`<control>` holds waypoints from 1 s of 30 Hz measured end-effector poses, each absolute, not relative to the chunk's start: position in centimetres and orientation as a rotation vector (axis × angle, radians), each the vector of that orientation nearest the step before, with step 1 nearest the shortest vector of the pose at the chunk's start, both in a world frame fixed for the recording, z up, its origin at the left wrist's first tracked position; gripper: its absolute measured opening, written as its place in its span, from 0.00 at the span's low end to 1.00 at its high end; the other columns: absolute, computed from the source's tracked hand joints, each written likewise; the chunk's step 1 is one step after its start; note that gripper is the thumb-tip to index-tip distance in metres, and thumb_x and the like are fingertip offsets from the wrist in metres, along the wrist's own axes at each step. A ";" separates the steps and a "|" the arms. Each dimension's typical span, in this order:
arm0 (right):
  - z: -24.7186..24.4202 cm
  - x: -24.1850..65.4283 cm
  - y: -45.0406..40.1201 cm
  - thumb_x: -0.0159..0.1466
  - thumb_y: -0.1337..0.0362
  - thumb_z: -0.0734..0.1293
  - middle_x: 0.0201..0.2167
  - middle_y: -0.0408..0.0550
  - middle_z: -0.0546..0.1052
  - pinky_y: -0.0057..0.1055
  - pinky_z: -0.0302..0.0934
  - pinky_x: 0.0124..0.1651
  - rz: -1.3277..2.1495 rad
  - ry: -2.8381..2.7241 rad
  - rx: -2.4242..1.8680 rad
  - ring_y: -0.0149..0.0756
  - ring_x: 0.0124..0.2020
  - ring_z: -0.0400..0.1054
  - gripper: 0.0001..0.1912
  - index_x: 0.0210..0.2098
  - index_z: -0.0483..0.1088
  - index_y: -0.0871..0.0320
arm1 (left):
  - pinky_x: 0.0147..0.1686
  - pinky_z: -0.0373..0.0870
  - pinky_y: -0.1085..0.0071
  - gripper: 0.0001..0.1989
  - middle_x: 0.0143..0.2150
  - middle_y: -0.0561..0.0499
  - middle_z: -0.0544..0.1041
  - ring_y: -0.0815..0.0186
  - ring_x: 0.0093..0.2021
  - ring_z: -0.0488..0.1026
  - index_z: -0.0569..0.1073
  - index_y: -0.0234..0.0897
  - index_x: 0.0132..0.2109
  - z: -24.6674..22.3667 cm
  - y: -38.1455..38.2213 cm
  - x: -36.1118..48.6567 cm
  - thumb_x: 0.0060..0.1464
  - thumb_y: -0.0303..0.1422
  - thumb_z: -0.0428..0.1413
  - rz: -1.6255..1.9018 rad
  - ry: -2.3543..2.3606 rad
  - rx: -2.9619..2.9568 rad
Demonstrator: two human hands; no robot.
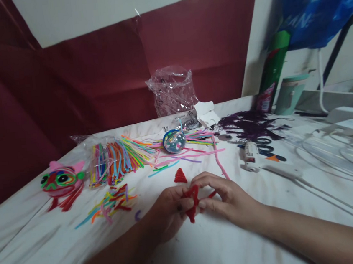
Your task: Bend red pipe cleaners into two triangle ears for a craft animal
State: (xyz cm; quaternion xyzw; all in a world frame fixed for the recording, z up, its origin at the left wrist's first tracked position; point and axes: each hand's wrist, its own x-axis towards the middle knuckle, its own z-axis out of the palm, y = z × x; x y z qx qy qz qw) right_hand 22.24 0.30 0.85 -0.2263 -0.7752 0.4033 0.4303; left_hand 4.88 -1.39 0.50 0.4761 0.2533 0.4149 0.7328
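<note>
Between my two hands is a red pipe cleaner [195, 194], bent into a narrow loop with its lower end pointing down. My left hand [172, 212] pinches it from the left, fingers closed. From the other side my right hand [225, 196] grips it between thumb and fingertips, and a bit of red shows by its palm. Just beyond my fingers lies a red triangle of tightly folded pipe cleaner [180, 175]. Part of the held piece is hidden by my fingers.
Bundled pipe cleaners [113, 161] and cut scraps [114, 203] lie left, beside a colourful animal-faced craft [62, 181]. A decorated clear ball [174, 141] sits behind. At right are a glue gun [251, 155], scissors [264, 146], purple strands [248, 124], a cup [290, 94] and cables [328, 200].
</note>
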 end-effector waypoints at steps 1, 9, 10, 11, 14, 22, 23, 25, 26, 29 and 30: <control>0.9 22.2 0.2 0.59 0.63 0.65 0.34 0.50 0.72 0.32 0.63 0.39 1.051 -1.909 -0.599 0.35 0.36 0.68 0.06 0.36 0.67 0.59 | 0.28 0.55 0.72 0.08 0.21 0.52 0.67 0.69 0.26 0.63 0.69 0.30 0.25 0.3 -1.3 4.8 0.42 0.32 0.59 0.925 0.559 1.045; 0.6 22.0 0.1 0.60 0.67 0.61 0.24 0.45 0.71 0.26 0.60 0.30 0.899 -1.942 -0.875 0.31 0.27 0.65 0.07 0.26 0.67 0.59 | 0.30 0.60 0.73 0.12 0.29 0.51 0.70 0.69 0.29 0.65 0.68 0.34 0.36 -0.4 -1.0 5.3 0.46 0.36 0.57 1.246 0.922 1.227; 0.5 22.0 0.2 0.60 0.66 0.60 0.23 0.44 0.70 0.26 0.59 0.29 0.863 -1.938 -0.917 0.31 0.26 0.64 0.07 0.26 0.67 0.59 | 0.32 0.61 0.72 0.12 0.31 0.51 0.71 0.67 0.31 0.66 0.68 0.35 0.38 -0.3 -1.1 5.3 0.47 0.36 0.57 1.324 1.029 1.335; 0.4 22.0 0.2 0.60 0.66 0.60 0.22 0.44 0.69 0.26 0.59 0.28 0.829 -1.934 -0.949 0.31 0.25 0.63 0.08 0.26 0.66 0.59 | 0.35 0.62 0.71 0.12 0.34 0.50 0.71 0.66 0.34 0.67 0.68 0.36 0.39 -0.1 -1.3 5.2 0.47 0.35 0.57 1.382 1.127 1.471; 0.2 22.0 0.2 0.60 0.68 0.60 0.23 0.44 0.69 0.26 0.59 0.28 0.732 -1.958 -0.949 0.31 0.25 0.63 0.07 0.27 0.67 0.59 | 0.38 0.62 0.69 0.10 0.33 0.50 0.71 0.64 0.36 0.68 0.71 0.37 0.36 0.6 -1.9 5.2 0.43 0.30 0.58 1.414 1.296 1.922; 0.2 21.8 -0.3 0.60 0.71 0.59 0.24 0.48 0.70 0.30 0.60 0.32 0.431 -2.073 -0.796 0.35 0.28 0.65 0.08 0.26 0.66 0.59 | 0.31 0.62 0.69 0.05 0.24 0.50 0.71 0.64 0.28 0.68 0.68 0.38 0.26 0.1 -2.2 5.8 0.44 0.23 0.53 1.331 1.447 2.435; 0.2 21.8 -0.3 0.60 0.71 0.59 0.24 0.48 0.70 0.31 0.60 0.32 0.411 -2.086 -0.789 0.35 0.28 0.64 0.08 0.26 0.65 0.58 | 0.31 0.61 0.69 0.06 0.24 0.50 0.70 0.64 0.28 0.67 0.68 0.38 0.26 0.0 -2.2 5.8 0.43 0.22 0.52 1.320 1.458 2.459; 0.1 21.8 -0.4 0.60 0.71 0.59 0.23 0.47 0.70 0.30 0.59 0.31 0.376 -2.100 -0.774 0.34 0.27 0.64 0.08 0.26 0.65 0.58 | 0.31 0.61 0.69 0.06 0.25 0.50 0.70 0.64 0.28 0.67 0.67 0.37 0.27 0.0 -2.2 5.8 0.43 0.22 0.52 1.294 1.474 2.495; 0.1 21.7 -0.4 0.60 0.71 0.59 0.23 0.47 0.70 0.30 0.59 0.31 0.362 -2.102 -0.771 0.34 0.27 0.63 0.08 0.25 0.65 0.58 | 0.30 0.61 0.69 0.06 0.24 0.50 0.70 0.64 0.28 0.67 0.67 0.37 0.26 0.0 -2.2 5.8 0.44 0.22 0.51 1.283 1.473 2.509; 0.0 21.7 -0.5 0.60 0.70 0.59 0.21 0.46 0.68 0.30 0.58 0.30 0.310 -2.100 -0.761 0.34 0.25 0.62 0.09 0.24 0.63 0.58 | 0.30 0.60 0.69 0.07 0.24 0.50 0.69 0.64 0.28 0.66 0.67 0.37 0.25 0.2 -2.3 5.8 0.46 0.22 0.50 1.289 1.430 2.492; 0.0 21.7 -0.6 0.60 0.70 0.59 0.21 0.46 0.68 0.30 0.58 0.30 0.294 -2.100 -0.755 0.34 0.25 0.62 0.10 0.23 0.62 0.58 | 0.30 0.60 0.69 0.07 0.23 0.51 0.69 0.65 0.27 0.66 0.67 0.37 0.24 0.2 -2.3 5.9 0.45 0.22 0.50 1.305 1.412 2.444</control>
